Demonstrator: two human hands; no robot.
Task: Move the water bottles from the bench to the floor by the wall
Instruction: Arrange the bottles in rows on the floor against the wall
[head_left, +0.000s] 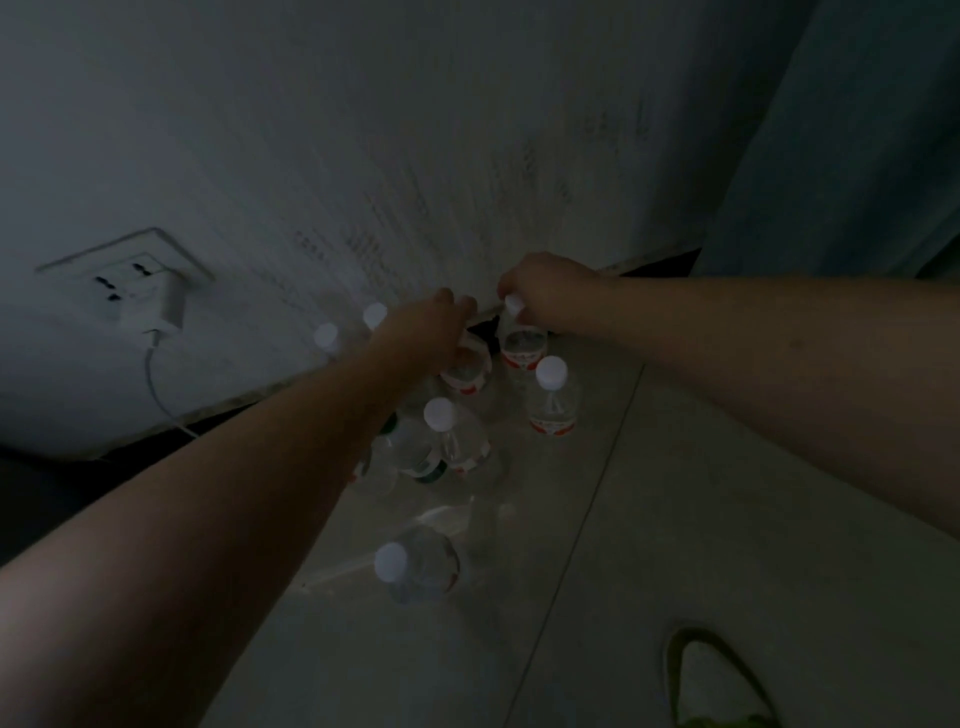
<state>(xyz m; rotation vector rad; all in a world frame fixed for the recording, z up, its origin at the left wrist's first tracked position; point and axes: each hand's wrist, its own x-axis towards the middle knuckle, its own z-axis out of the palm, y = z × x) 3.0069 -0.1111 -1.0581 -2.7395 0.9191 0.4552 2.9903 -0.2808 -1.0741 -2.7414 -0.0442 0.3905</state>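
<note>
1. Head view: dim, slightly blurred; looks down at floor (649, 519) where it meets wall (363, 130).
2. L hand (423, 332): reaches fwd to the wall base, fingers curled over the top of bottle A (467, 371). Cap hidden under the hand; grip reads as closed on the neck.
3. R hand (545, 293): fingers pinch the white cap of bottle B (523, 348). Bottle B upright, just beside bottle A, next to the wall base.
4. Bottle C (553, 400): upright on floor, white cap, red label band, just in front of bottle B. No hand on it.
5. Bottle D (454, 441): upright, white cap, near the L forearm, just in front of bottle A.
6. Bottle E (415, 566): white cap, nearest the camera, apart from the main group. Upright or tilted: cannot tell.
7. Two more white caps (375, 314) show left of the L hand, close to the wall; bodies too dark to make out.
8. Socket (127, 278) on wall at left, w/ white charger (166, 306) plugged in; cable (156, 384) hangs toward the floor.
9. Curtain (857, 130): hangs at upper right.
10. Shoe (717, 680): at lower right on floor, light w/ greenish edge.
</note>
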